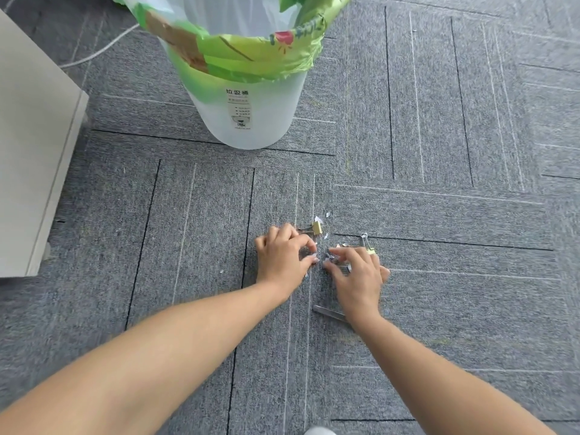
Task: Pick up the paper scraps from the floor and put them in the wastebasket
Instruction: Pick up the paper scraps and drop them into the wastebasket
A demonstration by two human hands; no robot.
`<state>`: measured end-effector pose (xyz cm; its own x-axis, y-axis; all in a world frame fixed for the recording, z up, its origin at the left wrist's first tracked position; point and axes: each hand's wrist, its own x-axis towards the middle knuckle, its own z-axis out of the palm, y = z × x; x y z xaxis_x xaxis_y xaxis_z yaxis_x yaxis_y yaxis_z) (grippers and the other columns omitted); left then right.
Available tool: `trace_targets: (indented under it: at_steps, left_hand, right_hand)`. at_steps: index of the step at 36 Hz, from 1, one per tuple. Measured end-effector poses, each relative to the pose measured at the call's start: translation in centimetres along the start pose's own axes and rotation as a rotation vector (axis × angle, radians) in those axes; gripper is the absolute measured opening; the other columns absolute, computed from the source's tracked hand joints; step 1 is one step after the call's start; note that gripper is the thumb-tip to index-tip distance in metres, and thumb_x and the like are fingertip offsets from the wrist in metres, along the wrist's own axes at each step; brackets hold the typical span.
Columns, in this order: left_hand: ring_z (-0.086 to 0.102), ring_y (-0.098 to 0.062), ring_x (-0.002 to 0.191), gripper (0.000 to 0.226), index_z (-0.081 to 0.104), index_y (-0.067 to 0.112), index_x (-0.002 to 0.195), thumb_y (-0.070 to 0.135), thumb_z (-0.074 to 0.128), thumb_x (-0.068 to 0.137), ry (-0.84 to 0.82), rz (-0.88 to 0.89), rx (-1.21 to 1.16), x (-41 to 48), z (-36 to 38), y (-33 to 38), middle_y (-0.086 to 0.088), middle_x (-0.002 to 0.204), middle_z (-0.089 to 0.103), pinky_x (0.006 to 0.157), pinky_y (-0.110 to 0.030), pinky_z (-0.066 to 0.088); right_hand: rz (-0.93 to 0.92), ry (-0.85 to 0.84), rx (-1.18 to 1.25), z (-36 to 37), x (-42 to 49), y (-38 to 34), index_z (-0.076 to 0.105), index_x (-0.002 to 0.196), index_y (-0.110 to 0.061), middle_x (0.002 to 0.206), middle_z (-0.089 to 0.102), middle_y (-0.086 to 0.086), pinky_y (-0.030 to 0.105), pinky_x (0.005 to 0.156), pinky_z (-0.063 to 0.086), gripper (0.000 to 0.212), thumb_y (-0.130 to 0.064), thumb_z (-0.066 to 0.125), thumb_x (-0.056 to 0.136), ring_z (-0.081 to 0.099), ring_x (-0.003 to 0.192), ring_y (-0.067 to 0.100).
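Observation:
Small white paper scraps [326, 215] lie scattered on the grey carpet in the middle of the view. My left hand [282, 257] is down on the carpet with fingers curled, pinching scraps at its fingertips. My right hand [357, 274] is just beside it, fingers curled over more scraps [330, 258] on the floor. The white wastebasket [251, 117] with a green printed bag liner stands upright farther away, up and left of both hands.
A gold binder clip [317, 229] lies just beyond my left hand and another [367, 244] beside my right hand. A grey metal strip [328, 313] lies under my right wrist. A beige cabinet [31, 158] stands at the left; a white cable [100, 50] runs behind it.

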<state>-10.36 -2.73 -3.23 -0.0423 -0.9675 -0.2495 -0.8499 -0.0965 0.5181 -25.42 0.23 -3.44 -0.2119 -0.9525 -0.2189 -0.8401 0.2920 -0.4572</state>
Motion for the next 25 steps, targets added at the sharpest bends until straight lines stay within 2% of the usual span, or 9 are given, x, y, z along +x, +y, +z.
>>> trace_targets:
  at_steps: [5,17,25]
  left_hand:
    - [0.037,-0.009,0.099,0.019,0.067,0.041,0.091,0.052,0.072,0.076,-0.005,-0.035,-0.045,0.1,0.0,0.0,0.019,0.094,0.046,0.089,-0.032,0.023]
    - [0.036,-0.008,0.097,0.016,0.072,0.04,0.081,0.054,0.075,0.072,0.004,-0.007,0.01,0.5,-0.9,0.2,0.024,0.09,0.05,0.081,-0.029,0.017]
    - [0.039,-0.011,0.103,0.014,0.068,0.038,0.089,0.05,0.066,0.083,-0.02,0.074,0.092,0.1,-0.3,0.1,0.019,0.099,0.051,0.093,-0.036,0.026]
  right_hand:
    - [0.035,-0.025,0.01,0.0,0.4,-0.3,0.062,0.1,-0.039,0.095,0.054,-0.024,0.031,0.082,0.029,0.022,-0.046,0.069,0.08,0.044,0.095,0.006]
    - [0.035,-0.038,-0.071,-0.3,0.8,-0.9,0.063,0.093,-0.038,0.095,0.058,-0.022,0.034,0.084,0.026,0.013,-0.045,0.067,0.083,0.043,0.095,0.007]
    - [0.044,-0.06,-0.12,-0.9,1.4,-1.7,0.064,0.086,-0.036,0.091,0.063,-0.018,0.035,0.085,0.028,0.009,-0.045,0.065,0.085,0.044,0.092,0.01]
